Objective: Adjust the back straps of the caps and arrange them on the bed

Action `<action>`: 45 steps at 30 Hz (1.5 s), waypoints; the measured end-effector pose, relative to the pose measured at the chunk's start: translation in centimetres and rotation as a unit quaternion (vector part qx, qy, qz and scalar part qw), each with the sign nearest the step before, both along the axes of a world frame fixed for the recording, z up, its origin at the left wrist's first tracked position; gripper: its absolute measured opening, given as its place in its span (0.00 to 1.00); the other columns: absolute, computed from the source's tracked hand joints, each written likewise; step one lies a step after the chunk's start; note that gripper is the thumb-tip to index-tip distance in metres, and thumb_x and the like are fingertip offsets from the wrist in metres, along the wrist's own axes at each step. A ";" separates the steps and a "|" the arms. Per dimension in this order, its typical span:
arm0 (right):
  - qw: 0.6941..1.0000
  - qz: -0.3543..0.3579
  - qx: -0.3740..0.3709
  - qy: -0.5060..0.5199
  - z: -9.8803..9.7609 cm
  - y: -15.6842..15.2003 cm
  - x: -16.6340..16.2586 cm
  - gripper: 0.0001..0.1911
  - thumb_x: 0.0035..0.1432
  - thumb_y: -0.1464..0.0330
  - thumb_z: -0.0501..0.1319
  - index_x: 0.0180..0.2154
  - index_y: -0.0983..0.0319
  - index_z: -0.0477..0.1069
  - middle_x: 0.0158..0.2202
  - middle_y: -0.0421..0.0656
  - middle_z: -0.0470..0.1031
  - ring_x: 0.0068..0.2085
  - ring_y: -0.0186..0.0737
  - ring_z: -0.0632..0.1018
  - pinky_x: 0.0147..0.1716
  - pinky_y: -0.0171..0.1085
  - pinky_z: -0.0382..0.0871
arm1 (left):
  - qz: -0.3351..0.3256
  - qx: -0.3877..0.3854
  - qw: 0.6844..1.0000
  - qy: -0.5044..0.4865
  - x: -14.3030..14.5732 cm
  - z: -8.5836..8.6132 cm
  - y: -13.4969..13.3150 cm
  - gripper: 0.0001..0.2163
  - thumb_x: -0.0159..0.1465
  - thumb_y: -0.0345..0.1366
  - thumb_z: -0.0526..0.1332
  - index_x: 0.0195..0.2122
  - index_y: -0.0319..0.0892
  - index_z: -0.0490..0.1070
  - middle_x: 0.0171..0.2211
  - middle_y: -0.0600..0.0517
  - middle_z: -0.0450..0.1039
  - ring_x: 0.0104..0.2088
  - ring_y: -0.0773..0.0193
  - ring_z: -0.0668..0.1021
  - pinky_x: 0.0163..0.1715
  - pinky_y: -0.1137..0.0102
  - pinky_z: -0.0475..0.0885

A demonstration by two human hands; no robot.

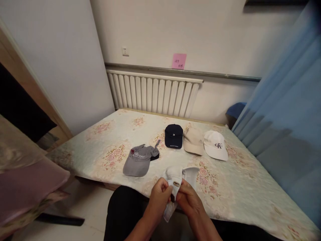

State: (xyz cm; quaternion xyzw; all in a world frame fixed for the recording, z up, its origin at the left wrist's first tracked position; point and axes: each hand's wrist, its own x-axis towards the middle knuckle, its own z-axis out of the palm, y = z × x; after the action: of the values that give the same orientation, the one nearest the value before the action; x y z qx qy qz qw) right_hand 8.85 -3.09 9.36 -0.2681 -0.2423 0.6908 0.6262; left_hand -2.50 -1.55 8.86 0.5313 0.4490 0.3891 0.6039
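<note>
Close in front of me, at the near edge of the bed, both hands grip a pale grey-white cap (175,173). Its brim points to the right and its back strap, with a small metal buckle, faces me. My left hand (160,194) is closed, thumb and fingers pinching the strap left of the buckle. My right hand (189,197) is closed on the strap's other side. A small dark piece shows between the hands; I cannot tell what it is. Left of the hands lies a grey cap (137,162) with white lettering, its strap end sticking up, partly covering something dark.
Farther back on the flowered bed (100,147) sit a black cap (174,135), a beige cap (193,140) and a white cap (215,144) in a row. Behind the bed is a white radiator (152,92). A blue curtain (283,110) hangs at the right.
</note>
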 end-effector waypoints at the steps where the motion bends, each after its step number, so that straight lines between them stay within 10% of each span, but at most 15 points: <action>1: 1.000 -0.001 0.002 0.009 -0.1 -0.1 0.1 0.12 0.44 0.75 0.61 0.34 0.61 0.74 0.28 0.41 0.76 0.30 0.43 0.75 0.29 0.40 0.69 | -0.001 -0.003 1.000 -0.005 0.0 0.0 0.0 0.08 0.57 0.36 0.56 0.25 0.44 0.57 0.15 0.61 0.59 0.18 0.71 0.64 0.21 0.75 0.57; 24: 0.999 -0.011 0.008 0.032 -1.7 -0.4 0.2 0.16 0.49 0.69 0.62 0.43 0.60 0.71 0.35 0.45 0.77 0.37 0.45 0.75 0.36 0.42 0.67 | 0.010 -0.096 0.977 -0.188 0.1 -0.8 -0.2 0.07 0.55 0.37 0.60 0.25 0.40 0.63 0.17 0.59 0.59 0.19 0.73 0.63 0.22 0.75 0.57; 45: 1.000 -0.017 0.006 -0.012 -2.1 -0.7 0.3 0.17 0.47 0.68 0.65 0.42 0.61 0.72 0.32 0.43 0.77 0.33 0.44 0.76 0.33 0.41 0.67 | 0.014 -0.102 0.986 -0.131 0.3 -0.7 -0.4 0.06 0.49 0.32 0.58 0.21 0.42 0.59 0.16 0.60 0.58 0.18 0.72 0.64 0.20 0.75 0.58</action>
State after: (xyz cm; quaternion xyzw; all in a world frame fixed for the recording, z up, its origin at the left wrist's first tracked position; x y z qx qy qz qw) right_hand 9.12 -3.79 7.30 -0.2771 -0.2494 0.6751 0.6366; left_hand -2.15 -1.91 8.12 0.4046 0.4109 0.4161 0.7031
